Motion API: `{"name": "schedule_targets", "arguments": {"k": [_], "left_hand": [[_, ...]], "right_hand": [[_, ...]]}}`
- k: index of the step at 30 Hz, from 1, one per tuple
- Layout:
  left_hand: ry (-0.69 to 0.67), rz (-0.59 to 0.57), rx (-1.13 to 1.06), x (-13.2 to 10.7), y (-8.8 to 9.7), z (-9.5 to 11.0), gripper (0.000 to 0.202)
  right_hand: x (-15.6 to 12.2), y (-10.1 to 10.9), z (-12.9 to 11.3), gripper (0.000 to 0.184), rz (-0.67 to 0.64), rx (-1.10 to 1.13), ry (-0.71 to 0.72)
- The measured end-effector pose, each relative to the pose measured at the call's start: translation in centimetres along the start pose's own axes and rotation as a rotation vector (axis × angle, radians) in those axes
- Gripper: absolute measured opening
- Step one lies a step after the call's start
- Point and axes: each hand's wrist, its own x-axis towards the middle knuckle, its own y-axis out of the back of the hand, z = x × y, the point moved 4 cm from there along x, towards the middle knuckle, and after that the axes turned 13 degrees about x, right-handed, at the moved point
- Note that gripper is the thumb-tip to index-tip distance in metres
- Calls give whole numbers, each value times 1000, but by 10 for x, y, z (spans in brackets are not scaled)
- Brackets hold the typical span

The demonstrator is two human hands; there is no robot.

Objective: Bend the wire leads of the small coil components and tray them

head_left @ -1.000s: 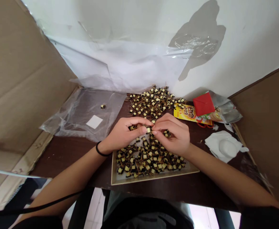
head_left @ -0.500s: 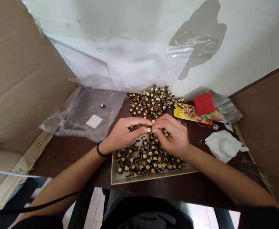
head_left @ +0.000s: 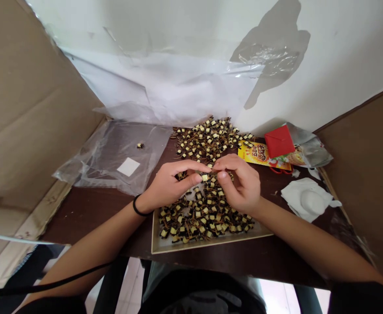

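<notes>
Between the thumb and forefinger of my left hand (head_left: 175, 181) is a small wire-wound coil (head_left: 205, 177), with a yellow-taped middle and dark ends. My right hand (head_left: 240, 183) is just right of it, thumb and forefinger apart; its forefinger tip comes close to the left forefinger tip. I cannot make out any wire between them. Below both hands lies a shallow tray (head_left: 211, 247) holding many similar coils, black and yellow with thin copper-coloured leads. Behind the hands, a loose heap of the same coils (head_left: 207, 137) is piled on the table.
A clear plastic bag (head_left: 113, 131) lies at the left with a single coil and a white square (head_left: 128, 166) on it. To the right are a yellow snack packet (head_left: 253, 153), a red envelope (head_left: 279, 141) and crumpled white tissue (head_left: 306, 198). Cardboard walls flank both sides.
My right thumb has parted from its forefinger, and the right hand has shifted slightly right, away from the coil. My left hand keeps its pinch in nearly the same place.
</notes>
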Motion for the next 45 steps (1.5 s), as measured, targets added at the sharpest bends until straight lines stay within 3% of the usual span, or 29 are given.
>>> {"name": "schedule_targets", "arguments": {"k": [7,15,18,27,35,37,39,45], "left_hand": [[73,22,-90,1,1,1,21],[485,-134,-667,-8,-23,-11,30],[568,-163,-740,-9,-26,-10,38],[573,-206,-744,-8,-26,-7,51],[560,-262,-767,-9,-28,-5,50],[537,-249,-719,-9,-26,-4,48],[466,-161,-541,-7,-19,-3,42],[-33,279,292,-13,2,16,26]], "right_hand": [[4,-5,-6,27,-92,-28,66],[7,-5,0,4,-65,-15,-79],[7,-5,4,6,-63,-16,-163],[5,-5,8,9,-96,-3,-239],[7,-4,5,6,-94,2,-151],[8,-4,4,6,-91,6,-133],[8,-3,4,7,-72,4,-141],[5,-3,5,15,-36,58,-179]]}}
